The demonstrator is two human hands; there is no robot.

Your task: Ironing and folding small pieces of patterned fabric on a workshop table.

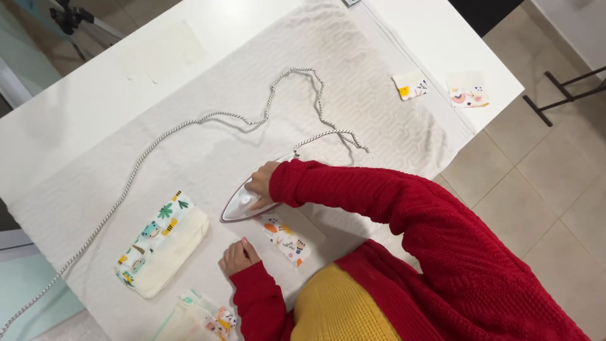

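One iron [243, 203] sits on the white padded cloth [353, 95] near the table's front edge, soleplate down, tip pointing toward the person's left. The right hand [261, 184] is closed around the iron's handle. Beneath and just beside the iron lies a small printed fabric piece [287, 239]. The left hand [237, 255] rests on the cloth, fingers curled, holding nothing, just left of that piece. A braided cord [189, 124] loops from the iron across the cloth. A folded printed stack [163, 244] lies to the left; further printed pieces [202, 319] sit at the near edge. Two small squares [442, 87] lie at the far right.
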